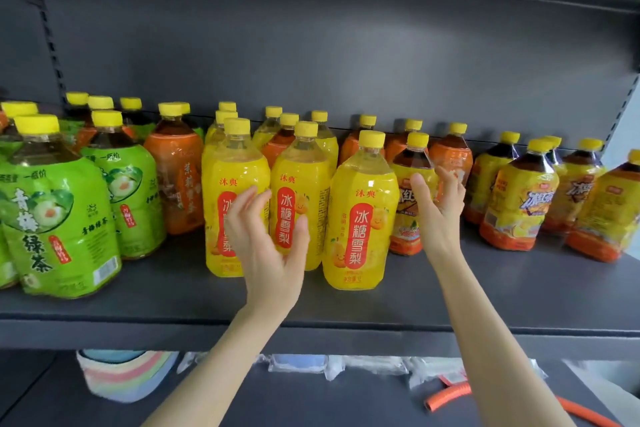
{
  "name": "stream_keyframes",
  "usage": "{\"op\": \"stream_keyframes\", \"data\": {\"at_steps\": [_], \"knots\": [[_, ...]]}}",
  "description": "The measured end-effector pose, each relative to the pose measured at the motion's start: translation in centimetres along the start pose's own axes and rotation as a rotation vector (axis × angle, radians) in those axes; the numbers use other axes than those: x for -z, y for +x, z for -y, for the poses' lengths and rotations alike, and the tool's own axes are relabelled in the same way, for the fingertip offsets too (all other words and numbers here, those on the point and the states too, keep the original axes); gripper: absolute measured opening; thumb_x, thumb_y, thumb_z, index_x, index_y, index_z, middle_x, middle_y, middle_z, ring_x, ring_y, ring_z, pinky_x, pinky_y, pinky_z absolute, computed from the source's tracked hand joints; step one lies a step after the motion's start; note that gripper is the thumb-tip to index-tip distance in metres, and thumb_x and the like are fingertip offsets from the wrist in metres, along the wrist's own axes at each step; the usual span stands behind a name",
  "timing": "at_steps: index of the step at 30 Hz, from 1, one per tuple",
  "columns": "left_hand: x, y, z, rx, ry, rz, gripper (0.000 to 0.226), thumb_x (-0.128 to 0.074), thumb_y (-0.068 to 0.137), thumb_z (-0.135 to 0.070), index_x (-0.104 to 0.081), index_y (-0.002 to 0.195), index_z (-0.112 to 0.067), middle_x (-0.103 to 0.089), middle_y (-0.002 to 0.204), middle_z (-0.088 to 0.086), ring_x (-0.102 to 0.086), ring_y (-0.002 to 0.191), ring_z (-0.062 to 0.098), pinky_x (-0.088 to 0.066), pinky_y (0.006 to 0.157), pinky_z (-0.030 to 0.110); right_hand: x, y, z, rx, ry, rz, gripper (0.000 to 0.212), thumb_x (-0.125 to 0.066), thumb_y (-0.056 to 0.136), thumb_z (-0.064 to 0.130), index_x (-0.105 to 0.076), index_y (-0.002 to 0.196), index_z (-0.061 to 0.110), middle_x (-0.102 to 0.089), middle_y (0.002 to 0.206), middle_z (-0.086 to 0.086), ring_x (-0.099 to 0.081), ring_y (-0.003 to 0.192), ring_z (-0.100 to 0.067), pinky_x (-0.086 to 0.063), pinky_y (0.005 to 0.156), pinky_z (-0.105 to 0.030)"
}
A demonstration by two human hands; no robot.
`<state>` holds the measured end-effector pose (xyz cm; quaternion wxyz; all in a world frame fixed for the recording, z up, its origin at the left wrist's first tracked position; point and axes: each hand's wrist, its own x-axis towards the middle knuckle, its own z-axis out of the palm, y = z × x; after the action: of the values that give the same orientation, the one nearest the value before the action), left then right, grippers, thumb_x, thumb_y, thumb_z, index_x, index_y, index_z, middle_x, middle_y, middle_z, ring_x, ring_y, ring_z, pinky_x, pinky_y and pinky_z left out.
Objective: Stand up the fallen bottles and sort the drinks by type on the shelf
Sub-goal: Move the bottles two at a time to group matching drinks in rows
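Broadly, the scene is taken up by a dark grey shelf [485, 291] backed by a dark panel, on which every bottle in view is seen standing upright with a yellow cap. At the far left a cluster of green-labelled tea bottles [59, 218] is set, with orange-labelled bottles [178, 180] just beside and behind it. The middle is occupied by yellow-labelled pear drink bottles [360, 218], three of them lined along the front and more ranked behind, one orange-labelled bottle being mixed in among the rear ones. Further orange-labelled bottles are stood at the back right of centre, and to the right a group of yellow-and-orange iced tea bottles [519, 204] is spread towards the shelf end. A lower shelf is glimpsed beneath, where a pastel striped bundle [121, 378] and an orange corrugated hose [450, 395] are laid. Two bare forearms are raised from below. The left hand [266, 246] is held spread in front of the first and second front pear drinks, fingers loose and nothing gripped. The right hand [438, 215] is likewise held wide, palm turned inward, in front of an iced tea bottle just right of the third pear drink; whether that bottle is touched cannot be told.
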<state>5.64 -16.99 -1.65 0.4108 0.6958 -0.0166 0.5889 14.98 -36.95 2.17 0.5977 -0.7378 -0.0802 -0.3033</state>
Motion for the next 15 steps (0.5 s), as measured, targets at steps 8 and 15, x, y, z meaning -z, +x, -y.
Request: {"op": "stream_keyframes", "data": {"at_steps": [8,15], "knots": [[-7.1,0.7,-3.3,-0.153,0.217,0.199,0.079,-0.034,0.088,-0.068,-0.029,0.145,-0.013,-0.03,0.153,0.005,-0.017,0.144,0.019,-0.007,0.117,0.034,0.0,3.2,-2.7,-0.17,0.193,0.204,0.093,-0.069,0.085,0.039,-0.009,0.153,0.018,-0.036,0.151,-0.001,-0.039,0.135,-0.017,-0.036,0.106,-0.03],[-7.9,0.3,-2.1,-0.166,0.302,0.181,0.072,-0.031,0.09,-0.066,-0.028,0.143,-0.017,-0.036,0.15,0.006,-0.016,0.143,0.016,0.002,0.117,0.028,0.7,2.5,-3.2,-0.142,0.265,0.169,0.056,-0.07,0.085,0.033,-0.04,0.131,0.023,-0.058,0.127,-0.005,-0.061,0.11,-0.015,-0.055,0.088,-0.033]]}}
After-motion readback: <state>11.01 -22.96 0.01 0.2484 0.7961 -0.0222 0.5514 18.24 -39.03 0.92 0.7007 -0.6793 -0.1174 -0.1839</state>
